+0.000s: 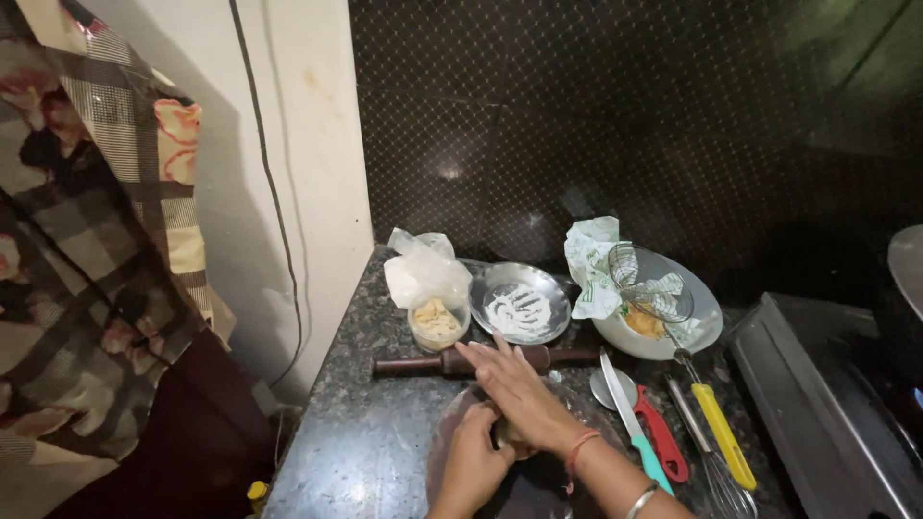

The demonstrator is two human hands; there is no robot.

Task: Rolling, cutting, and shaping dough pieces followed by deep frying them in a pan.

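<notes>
dough (507, 440) mostly hidden under hands; whisk (723, 479) cut off
</notes>
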